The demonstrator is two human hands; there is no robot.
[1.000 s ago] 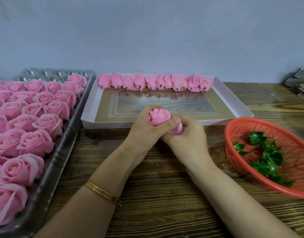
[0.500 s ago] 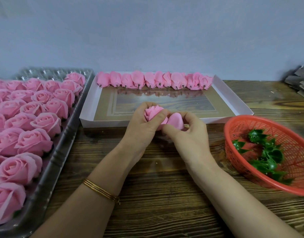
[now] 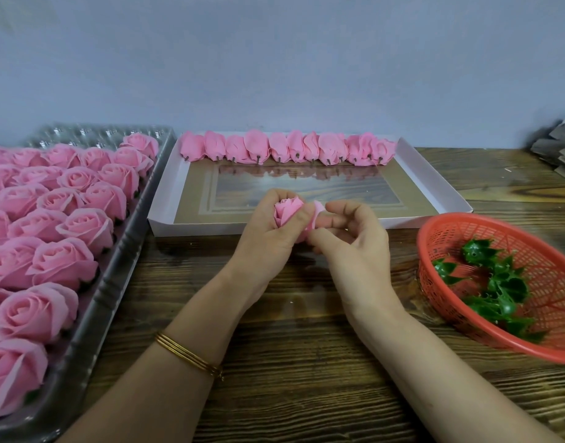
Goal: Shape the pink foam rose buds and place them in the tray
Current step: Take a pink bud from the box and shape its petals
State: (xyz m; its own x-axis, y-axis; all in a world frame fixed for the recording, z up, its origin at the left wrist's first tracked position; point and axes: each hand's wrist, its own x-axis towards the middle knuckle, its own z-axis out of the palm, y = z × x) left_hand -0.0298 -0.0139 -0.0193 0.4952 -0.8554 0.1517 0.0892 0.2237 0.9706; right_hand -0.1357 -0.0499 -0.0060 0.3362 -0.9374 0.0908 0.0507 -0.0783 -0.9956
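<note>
Shaping went on, for the right grip point(image 3: 348, 241) had pulled one outer petal point(image 3: 316, 215) sideways and pinched it, while the left grip point(image 3: 268, 231) squeezed the bud point(image 3: 287, 211) before the tray point(image 3: 434, 174).

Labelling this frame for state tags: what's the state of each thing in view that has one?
rose bud: held above the table, one outer petal pulled aside
left hand: grips the rose bud
right hand: pinches its outer petal
white tray: one row of shaped buds along far wall
plastic tray: nearly full of open roses
red basket: holds green calyxes
</note>
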